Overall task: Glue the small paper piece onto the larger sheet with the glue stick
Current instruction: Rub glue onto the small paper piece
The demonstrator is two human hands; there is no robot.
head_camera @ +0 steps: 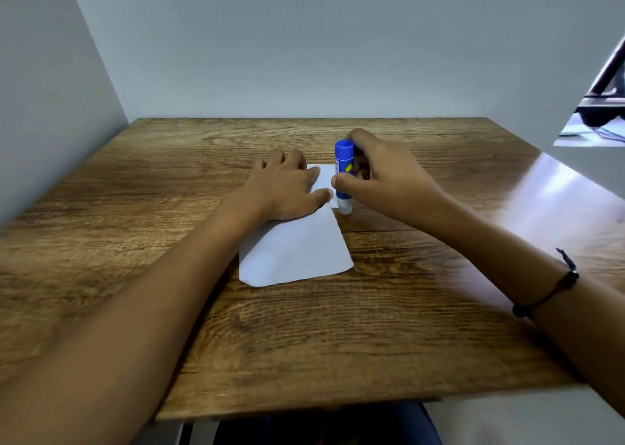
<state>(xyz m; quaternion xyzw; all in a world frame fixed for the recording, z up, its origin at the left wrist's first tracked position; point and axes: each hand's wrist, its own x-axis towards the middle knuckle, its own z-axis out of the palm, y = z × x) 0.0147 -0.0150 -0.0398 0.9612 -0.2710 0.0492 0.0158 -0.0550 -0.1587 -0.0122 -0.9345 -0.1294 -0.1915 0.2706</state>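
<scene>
Nearest the camera, two bare forearms reach out over the wooden table (pixel 338 343), the right wrist wearing a dark cord bracelet (pixel 554 291). Taking the larger sheet (pixel 297 252) as the landmark, the left hand (pixel 284 187) lies flat on its far end, fingers spread and pressing down. The small paper piece (pixel 326 176) lies just beyond that hand, at the sheet's far right corner. The right hand (pixel 382 174) has thumb and fingers clamped around the blue glue stick (pixel 344 174), held upright with its pale lower end down at the small piece's right edge. Gluing looks under way or about to begin; pressing the piece down remains. No containers appear anywhere.
</scene>
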